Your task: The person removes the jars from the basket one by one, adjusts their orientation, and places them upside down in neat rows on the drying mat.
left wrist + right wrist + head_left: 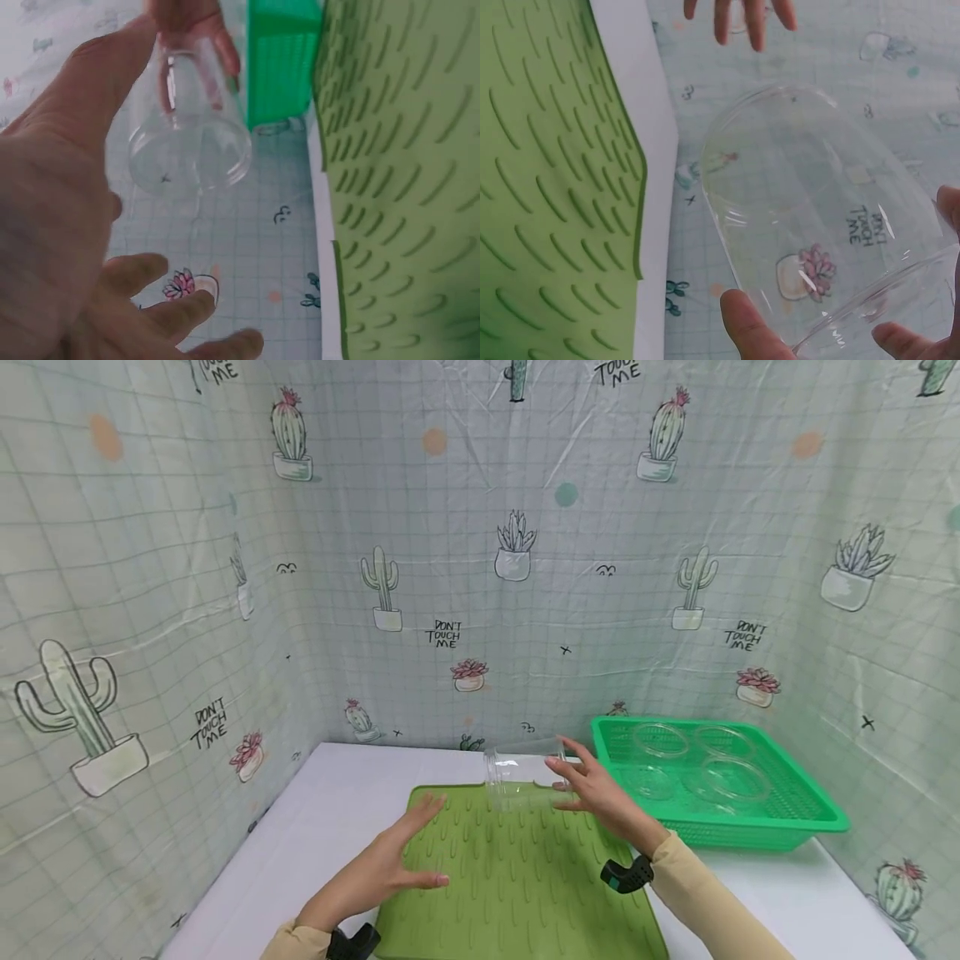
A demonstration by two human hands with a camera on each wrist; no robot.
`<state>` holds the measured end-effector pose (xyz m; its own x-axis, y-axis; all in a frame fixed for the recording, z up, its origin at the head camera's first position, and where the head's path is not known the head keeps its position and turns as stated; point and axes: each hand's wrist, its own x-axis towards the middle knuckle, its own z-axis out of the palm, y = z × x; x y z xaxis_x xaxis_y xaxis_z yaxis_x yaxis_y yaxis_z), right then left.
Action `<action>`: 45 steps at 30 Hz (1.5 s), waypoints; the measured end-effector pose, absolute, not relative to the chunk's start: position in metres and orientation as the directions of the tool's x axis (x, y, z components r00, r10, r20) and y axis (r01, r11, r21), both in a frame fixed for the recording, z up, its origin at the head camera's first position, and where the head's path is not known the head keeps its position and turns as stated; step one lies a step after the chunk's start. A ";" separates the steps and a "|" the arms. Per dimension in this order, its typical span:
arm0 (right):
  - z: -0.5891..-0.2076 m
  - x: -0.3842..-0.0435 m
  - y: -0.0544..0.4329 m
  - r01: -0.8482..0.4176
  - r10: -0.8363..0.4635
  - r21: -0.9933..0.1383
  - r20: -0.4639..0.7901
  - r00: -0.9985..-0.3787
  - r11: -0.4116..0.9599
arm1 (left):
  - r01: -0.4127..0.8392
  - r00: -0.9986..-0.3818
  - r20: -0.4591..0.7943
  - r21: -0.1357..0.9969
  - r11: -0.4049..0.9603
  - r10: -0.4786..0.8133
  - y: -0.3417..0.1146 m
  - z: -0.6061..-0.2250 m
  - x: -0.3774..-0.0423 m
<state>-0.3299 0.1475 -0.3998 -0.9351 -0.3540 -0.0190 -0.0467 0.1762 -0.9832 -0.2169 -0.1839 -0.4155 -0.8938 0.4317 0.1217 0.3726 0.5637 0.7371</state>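
A clear cylindrical container point(523, 773) lies sideways in the air above the far part of the green mat point(517, 885). My right hand point(602, 789) grips its right end, thumb and fingers spread around the rim. In the right wrist view, the see-through container point(810, 180) shows the backdrop through its wall. To the left of it, my left hand point(384, 858) hovers over the mat's left side, fingers extended and thumb apart, holding nothing. The left wrist view has the container's round end point(191, 154) facing the left hand, with a gap between them.
At the right back stands a green basket point(828, 818) holding several clear round containers point(660, 739). A white table point(285, 843) lies under the mat. Cactus-print sheeting point(465, 602) hangs at the back and both sides.
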 end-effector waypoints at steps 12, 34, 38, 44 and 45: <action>-0.401 -0.336 0.119 -0.131 -0.313 -0.939 0.026 -0.949 0.317 | 0.535 -0.807 0.085 0.526 0.661 0.585 -0.196 -0.472 -0.191; -0.402 -0.342 0.057 -0.398 -0.321 -0.733 0.254 -0.912 0.552 | 0.574 -0.792 -0.009 0.328 0.750 0.610 -0.209 -0.516 -0.184; -0.407 -0.343 0.041 -0.440 -0.335 -0.668 0.289 -0.897 0.601 | 0.560 -0.803 -0.013 0.324 0.762 0.596 -0.208 -0.517 -0.181; -0.415 -0.350 0.020 -0.485 -0.365 -0.567 0.319 -0.874 0.666 | 0.515 -0.818 -0.064 0.361 0.778 0.571 -0.207 -0.514 -0.182; -0.416 -0.351 0.017 -0.490 -0.371 -0.555 0.320 -0.872 0.672 | 0.510 -0.819 -0.070 0.366 0.778 0.569 -0.207 -0.514 -0.183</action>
<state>-0.3510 0.0174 -0.4158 -0.8716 -0.3715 0.3199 -0.4902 0.6722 -0.5548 -0.1828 -0.2066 -0.5137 -0.8192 0.5693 -0.0699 0.5097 0.7784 0.3665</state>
